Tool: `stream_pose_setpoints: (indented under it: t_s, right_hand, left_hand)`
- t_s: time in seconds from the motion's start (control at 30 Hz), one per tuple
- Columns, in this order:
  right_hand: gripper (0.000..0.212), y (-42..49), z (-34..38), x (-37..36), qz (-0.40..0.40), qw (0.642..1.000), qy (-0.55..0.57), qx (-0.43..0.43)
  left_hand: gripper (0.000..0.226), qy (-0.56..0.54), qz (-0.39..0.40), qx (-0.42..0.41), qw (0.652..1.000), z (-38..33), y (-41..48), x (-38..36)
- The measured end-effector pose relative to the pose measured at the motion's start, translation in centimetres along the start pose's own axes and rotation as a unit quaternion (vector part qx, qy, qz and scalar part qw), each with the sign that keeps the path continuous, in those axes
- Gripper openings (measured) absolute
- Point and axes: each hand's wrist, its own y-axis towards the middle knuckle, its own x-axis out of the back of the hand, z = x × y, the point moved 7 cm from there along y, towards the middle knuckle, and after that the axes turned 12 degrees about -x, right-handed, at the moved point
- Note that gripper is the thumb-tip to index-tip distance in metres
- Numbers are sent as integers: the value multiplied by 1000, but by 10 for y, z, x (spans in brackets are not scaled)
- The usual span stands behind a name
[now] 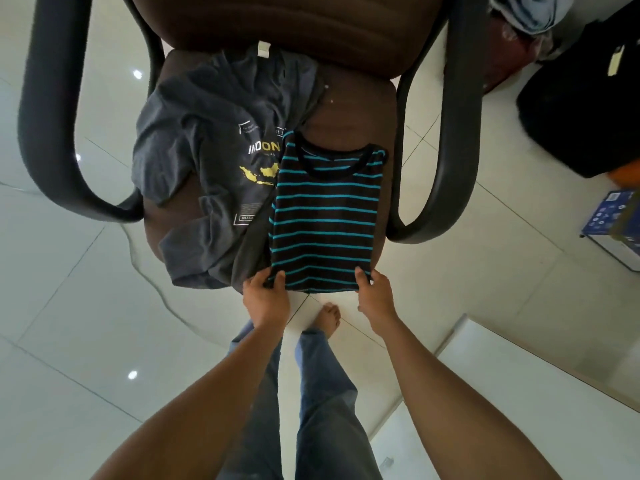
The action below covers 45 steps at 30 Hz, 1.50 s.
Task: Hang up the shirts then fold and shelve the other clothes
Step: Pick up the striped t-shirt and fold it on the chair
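A black shirt with teal stripes (325,216) lies flat on the right half of a brown chair seat (349,109), its sleeves folded in and its collar pointing away from me. My left hand (265,296) pinches its near left corner, thumb on top. My right hand (375,294) pinches the near right corner the same way. Beside it on the left lies a crumpled grey T-shirt (211,157) with yellow and white print, partly under the striped shirt's edge.
The chair has curved black armrests, the left armrest (45,133) and the right armrest (446,161). A black bag (585,109) and a blue box (613,220) stand on the tiled floor at right. More bundled clothes (526,12) lie top right. A white shelf edge (519,368) is near my right arm.
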Motion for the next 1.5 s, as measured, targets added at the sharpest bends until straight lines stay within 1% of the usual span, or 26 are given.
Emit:
stream_pose_setpoints:
  t_s: [0.07,0.13,0.17,0.2,0.23,0.27,0.33,0.37,0.43,0.5,0.53,0.6,0.67,0.77,0.83,0.87,0.93,1.0,1.13,1.2,1.23,1.3,1.37,1.43,1.5]
  right_hand:
    - [32,-3,-6,7,2,999,48,10]
    - [28,-6,-15,16,-25,997,59,40]
    - [27,-7,-20,20,-37,997,47,51]
    - [26,-7,-26,22,-45,997,33,59]
    - [26,-6,-31,23,-51,997,13,57]
    - [29,-2,-36,24,-57,997,-7,51]
    - [35,5,-43,22,-53,998,-27,29]
    - [37,8,-44,21,-47,998,-28,24]
    - [37,8,-41,21,-60,997,-34,28]
    - [38,0,-29,25,-106,992,-44,54]
    - [39,-5,-19,27,-131,987,-51,83]
    - [43,-13,6,26,-156,974,-75,147]
    - [46,-17,32,19,-144,966,-93,193]
    - [52,-15,71,11,-118,967,-81,212]
    - [55,-11,96,12,-124,967,-58,213]
    - [56,-8,108,14,-129,968,-41,212]
    - [59,0,130,19,-136,970,-2,201]
    - [57,8,146,25,-143,974,26,176]
    - [33,16,160,30,-112,979,52,165]
    - [25,20,161,30,-94,981,51,163]
    - [27,21,160,29,-80,983,52,157]
    - [40,25,157,24,-57,988,46,137]
    - [46,27,156,22,-62,989,29,132]
    - [42,26,158,22,-72,987,37,136]
    - [34,24,159,24,-65,986,74,137]
  left_hand:
    - [23,-107,-17,45,993,10,-3,-6]
    - [12,-247,-32,121,961,16,-11,-11]
    - [13,-302,-37,162,939,22,-16,-15]
    - [13,-329,-36,195,923,29,-19,-17]
    - [13,-338,-31,220,915,36,-22,-20]
    - [12,-321,-19,234,918,44,-22,-21]
    - [18,-251,0,235,939,58,-17,-19]
    - [20,-207,3,222,953,60,-13,-15]
    - [19,-87,-1,152,985,55,-4,-3]
    - [20,22,0,77,997,45,2,6]
    - [20,44,-3,46,998,38,4,9]
    - [17,49,-13,-5,999,19,5,12]
    - [15,48,-6,-57,997,-8,10,8]
    - [18,39,19,-149,988,-57,29,-4]
    - [27,10,27,-163,986,-80,56,-13]
    - [31,0,33,-150,988,-88,71,-18]
    - [38,15,56,-127,990,-106,95,-27]
    - [35,10,93,-94,991,-119,111,-36]
    - [24,-99,165,15,981,-116,122,-48]
    - [21,-145,169,43,974,-112,124,-47]
    - [20,-167,168,55,970,-112,124,-46]
    - [19,-196,172,76,962,-111,124,-46]
    - [19,-207,171,90,959,-112,123,-46]
    - [21,-222,165,104,955,-112,122,-44]
    - [23,-235,172,121,949,-111,119,-43]
